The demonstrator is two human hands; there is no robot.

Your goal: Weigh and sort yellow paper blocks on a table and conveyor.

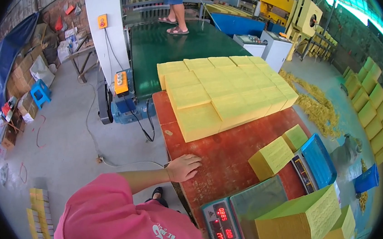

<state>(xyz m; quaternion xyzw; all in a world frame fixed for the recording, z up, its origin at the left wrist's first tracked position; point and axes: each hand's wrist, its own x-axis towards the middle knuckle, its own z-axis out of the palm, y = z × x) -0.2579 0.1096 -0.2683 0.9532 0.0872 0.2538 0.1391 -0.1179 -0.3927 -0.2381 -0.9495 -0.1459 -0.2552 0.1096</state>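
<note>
My left hand [185, 168] rests on the red tabletop [215, 158] near its left edge, fingers lying loosely on the surface and holding nothing. My right hand is out of view. Beyond the left hand, several block-shaped bundles of yellow paper [231, 84] sit packed together on the table. To its right is a digital scale [250, 202] with lit red figures and a keypad. One large yellow paper bundle [299, 220] is on or partly over the scale's plate; I cannot tell which.
Smaller yellow bundles [271, 157] stand beside a second scale with a blue tray [319, 157]. A green conveyor belt [184, 48] adjoins the table, and a person [177, 13] in sandals stands on it. Stacked bundles [372, 108] line the right wall. A cable [91, 133] crosses the floor.
</note>
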